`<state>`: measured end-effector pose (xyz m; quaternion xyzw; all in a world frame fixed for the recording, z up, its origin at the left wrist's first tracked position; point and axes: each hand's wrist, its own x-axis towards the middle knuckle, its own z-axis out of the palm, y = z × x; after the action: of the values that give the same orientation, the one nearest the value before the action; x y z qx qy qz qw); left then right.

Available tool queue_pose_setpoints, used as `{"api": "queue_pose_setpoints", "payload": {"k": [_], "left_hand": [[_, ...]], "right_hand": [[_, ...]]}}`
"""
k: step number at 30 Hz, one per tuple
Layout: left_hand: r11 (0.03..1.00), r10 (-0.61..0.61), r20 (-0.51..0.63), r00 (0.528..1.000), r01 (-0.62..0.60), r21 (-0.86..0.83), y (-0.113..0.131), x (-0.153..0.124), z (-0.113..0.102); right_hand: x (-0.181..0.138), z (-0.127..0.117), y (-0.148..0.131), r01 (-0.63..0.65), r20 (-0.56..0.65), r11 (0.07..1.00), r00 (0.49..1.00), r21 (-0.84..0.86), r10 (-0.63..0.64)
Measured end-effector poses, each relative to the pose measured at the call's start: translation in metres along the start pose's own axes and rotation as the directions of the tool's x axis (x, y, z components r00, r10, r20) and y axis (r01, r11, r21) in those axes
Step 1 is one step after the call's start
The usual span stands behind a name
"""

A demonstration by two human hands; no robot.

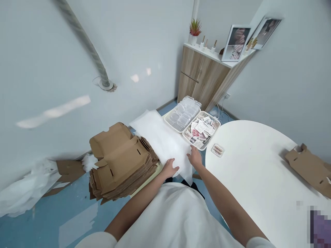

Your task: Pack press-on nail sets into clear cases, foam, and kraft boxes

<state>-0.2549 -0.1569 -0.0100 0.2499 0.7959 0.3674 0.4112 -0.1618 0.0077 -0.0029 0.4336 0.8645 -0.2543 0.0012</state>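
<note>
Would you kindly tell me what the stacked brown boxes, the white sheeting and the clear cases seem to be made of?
Stacked boxes: matte cardboard, judging by the creased flaps. White sheeting: matte and soft-looking, perhaps plastic foam, since one corner droops. Clear cases: glossy, probably rigid plastic, being see-through with glints.

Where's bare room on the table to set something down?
On the white table, between the small clear case and flat cardboard piece. It's crowded left of it: stacked cardboard, white sheets, a card basket and another basket.
</note>
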Motion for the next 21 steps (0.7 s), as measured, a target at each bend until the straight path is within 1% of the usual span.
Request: {"api": "queue_pose_setpoints", "payload": {"k": [4,6,9,11,13,15,17,19,21], "left_hand": [[1.0,0.0,0.029,1.0,0.0,-0.017,0.002,-0.001,-0.001],[1.0,-0.01,0.029,1.0,0.01,-0.002,0.004,0.0,0.001],[1.0,-0.016,-0.002,1.0,0.016,-0.005,0.011,0.002,0.007],[1.0,-0.014,-0.012,1.0,0.014,-0.019,0.018,0.003,0.011],[1.0,-0.025,-0.003,1.0,0.025,-0.017,0.026,0.002,0.015],[0.999,-0.047,0.001,0.999,0.047,0.008,0.035,0.001,0.018],[0.997,-0.059,-0.009,0.998,0.06,0.055,0.044,0.0,0.022],[0.989,-0.072,-0.029,0.997,0.075,0.131,0.052,-0.001,0.028],[0.968,-0.105,-0.039,0.994,0.111,0.226,0.058,-0.001,0.033]], "right_hand": [[0.005,-0.011,-0.011,0.018,0.068,0.994,0.998,-0.107,-0.011],[0.006,-0.017,-0.018,0.042,0.061,0.992,0.997,-0.115,-0.035],[0.005,-0.023,-0.03,0.125,0.032,0.99,0.992,-0.07,-0.123],[0.001,-0.027,-0.036,0.187,0.021,0.982,0.982,0.0,-0.187],[-0.005,-0.032,-0.041,0.213,-0.002,0.974,0.977,0.082,-0.214],[-0.012,-0.039,-0.044,0.196,-0.066,0.969,0.98,0.15,-0.188],[-0.016,-0.046,-0.045,0.145,-0.109,0.978,0.986,0.152,-0.129],[-0.017,-0.052,-0.044,0.101,-0.087,0.992,0.992,0.073,-0.095],[-0.014,-0.056,-0.042,0.092,-0.025,0.994,0.995,-0.058,-0.094]]}}
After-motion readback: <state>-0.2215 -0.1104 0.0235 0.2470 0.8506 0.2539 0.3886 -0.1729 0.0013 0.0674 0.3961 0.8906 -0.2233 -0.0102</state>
